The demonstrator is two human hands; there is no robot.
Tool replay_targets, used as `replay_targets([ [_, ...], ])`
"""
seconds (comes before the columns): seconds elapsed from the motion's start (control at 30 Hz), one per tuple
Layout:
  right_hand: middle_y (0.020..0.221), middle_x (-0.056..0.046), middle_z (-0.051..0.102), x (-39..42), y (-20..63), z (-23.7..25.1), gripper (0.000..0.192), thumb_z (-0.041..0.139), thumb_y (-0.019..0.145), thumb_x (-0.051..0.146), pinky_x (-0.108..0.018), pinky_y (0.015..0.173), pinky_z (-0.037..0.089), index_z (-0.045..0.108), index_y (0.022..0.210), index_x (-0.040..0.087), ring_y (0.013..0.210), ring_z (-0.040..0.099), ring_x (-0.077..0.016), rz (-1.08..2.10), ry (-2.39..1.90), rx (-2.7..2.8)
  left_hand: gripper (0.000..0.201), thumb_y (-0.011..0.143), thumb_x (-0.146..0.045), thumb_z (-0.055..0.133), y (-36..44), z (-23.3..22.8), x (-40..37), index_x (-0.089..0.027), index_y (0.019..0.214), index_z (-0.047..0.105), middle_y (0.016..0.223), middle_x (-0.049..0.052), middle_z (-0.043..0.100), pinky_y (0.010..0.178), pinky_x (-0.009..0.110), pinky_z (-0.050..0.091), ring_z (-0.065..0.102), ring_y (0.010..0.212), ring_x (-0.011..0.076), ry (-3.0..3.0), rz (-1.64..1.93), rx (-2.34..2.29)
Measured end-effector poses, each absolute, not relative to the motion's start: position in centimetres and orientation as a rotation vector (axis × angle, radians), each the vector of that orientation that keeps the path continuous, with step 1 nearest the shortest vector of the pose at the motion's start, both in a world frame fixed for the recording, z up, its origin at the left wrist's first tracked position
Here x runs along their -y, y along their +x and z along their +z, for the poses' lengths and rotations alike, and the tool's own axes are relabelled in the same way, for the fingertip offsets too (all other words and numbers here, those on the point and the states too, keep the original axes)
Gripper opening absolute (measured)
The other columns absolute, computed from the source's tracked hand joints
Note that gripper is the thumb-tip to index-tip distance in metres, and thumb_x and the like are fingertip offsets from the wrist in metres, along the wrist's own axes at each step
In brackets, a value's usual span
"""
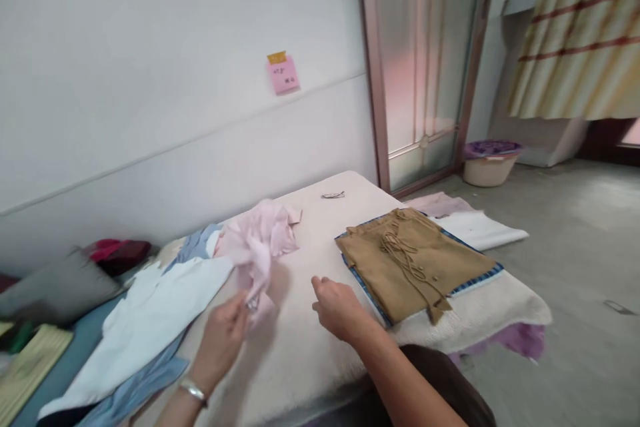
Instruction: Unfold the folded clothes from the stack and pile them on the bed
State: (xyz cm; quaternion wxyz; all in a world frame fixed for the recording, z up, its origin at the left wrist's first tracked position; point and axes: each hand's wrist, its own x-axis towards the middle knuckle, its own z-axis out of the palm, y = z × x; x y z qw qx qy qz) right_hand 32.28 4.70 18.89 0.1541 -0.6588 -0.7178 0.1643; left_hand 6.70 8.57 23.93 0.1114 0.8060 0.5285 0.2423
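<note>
Left hand [223,331] raised off the cream table cover [310,347], wrist bent, fingers pinched on the pink garment [260,240] (bracelet at the wrist). Right hand [340,307] palm-down, fingers loosely curled, holding nothing, beside the folded tan garment [415,260].

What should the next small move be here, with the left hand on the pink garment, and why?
Probably bring the right hand across to take another edge of the pink garment. The left hand pinches only its lower end, the cloth lies crumpled, and the right hand hovers empty beside it.
</note>
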Motion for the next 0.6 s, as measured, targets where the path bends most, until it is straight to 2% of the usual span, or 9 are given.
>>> replay_targets([
  [0.1,0.149,-0.013,0.049,-4.1,29.1,18.6,0.074,0.058,0.082,0.015,-0.037,0.098,0.047,0.035,0.152,0.023,0.125,0.058,-0.0264,0.389,-1.561,2.136,0.043,0.086,-0.017,0.040,5.3,19.1,-7.2,-0.026,0.120,0.066,0.103,0.006,0.075,0.080,0.033,0.047,0.068,0.093,0.0245,2.476,0.319,-1.546],
  [0.17,0.161,-0.010,0.034,-3.7,26.7,18.1,0.090,0.059,0.078,0.013,-0.034,0.105,0.041,0.020,0.159,0.028,0.136,0.048,-0.0243,0.444,-1.363,2.238,0.045,0.085,-0.013,0.040,5.3,17.9,-6.7,-0.025,0.121,0.065,0.101,0.007,0.075,0.081,0.033,0.046,0.068,0.094,0.0241,2.460,0.280,-1.546],
  [0.2,0.161,-0.010,0.034,-3.6,25.5,17.6,0.093,0.058,0.077,0.013,-0.034,0.106,0.040,0.018,0.159,0.028,0.136,0.048,-0.0240,0.486,-1.323,2.269,0.042,0.085,-0.013,0.040,5.3,17.6,-6.7,-0.024,0.117,0.065,0.098,0.007,0.075,0.080,0.032,0.046,0.068,0.092,0.0235,2.439,0.304,-1.526],
  [0.23,0.158,-0.010,0.039,-3.6,24.5,17.0,0.090,0.057,0.078,0.013,-0.033,0.104,0.041,0.019,0.159,0.027,0.132,0.051,-0.0239,0.524,-1.326,2.282,0.037,0.085,-0.013,0.040,5.4,17.5,-6.8,-0.022,0.109,0.066,0.095,0.007,0.075,0.079,0.031,0.046,0.068,0.090,0.0228,2.423,0.329,-1.477],
  [0.3,0.142,-0.011,0.057,-4.0,23.1,15.5,0.073,0.052,0.080,0.014,-0.032,0.096,0.044,0.037,0.151,0.024,0.118,0.061,-0.0238,0.570,-1.444,2.258,0.027,0.084,-0.013,0.044,5.2,17.2,-7.3,-0.022,0.096,0.067,0.092,0.007,0.075,0.077,0.029,0.045,0.068,0.086,0.0209,2.400,0.354,-1.306],
  [0.4,0.107,-0.006,0.072,-5.7,22.5,13.1,0.034,0.048,0.083,0.017,-0.029,0.085,0.047,0.065,0.112,0.023,0.100,0.066,-0.0223,0.665,-1.623,2.228,0.022,0.086,-0.021,0.051,4.1,16.6,-8.3,-0.025,0.098,0.068,0.091,0.003,0.075,0.078,0.028,0.046,0.068,0.084,0.0185,2.334,0.354,-1.130],
  [0.43,0.099,-0.005,0.073,-6.5,22.5,12.6,0.027,0.047,0.084,0.017,-0.028,0.082,0.048,0.068,0.100,0.022,0.096,0.067,-0.0217,0.732,-1.652,2.233,0.022,0.087,-0.026,0.053,3.6,16.4,-8.6,-0.026,0.103,0.069,0.089,0.003,0.075,0.079,0.028,0.046,0.068,0.084,0.0190,2.302,0.343,-1.158],
  [0.5,0.086,-0.003,0.073,-8.8,22.2,12.7,0.025,0.044,0.085,0.016,-0.027,0.076,0.050,0.068,0.087,0.020,0.086,0.068,-0.0202,0.928,-1.697,2.252,0.027,0.087,-0.037,0.056,2.5,16.2,-9.1,-0.025,0.107,0.069,0.088,0.005,0.075,0.078,0.031,0.048,0.070,0.086,0.0225,2.263,0.280,-1.277],
  [0.6,0.068,-0.003,0.067,-13.5,20.1,17.2,0.026,0.042,0.088,0.014,-0.026,0.064,0.053,0.067,0.079,0.015,0.070,0.067,-0.0186,1.100,-1.861,2.237,0.035,0.086,-0.046,0.055,0.8,16.6,-9.5,-0.019,0.098,0.073,0.095,0.014,0.076,0.078,0.038,0.051,0.071,0.093,0.0300,2.288,0.098,-1.316],
])
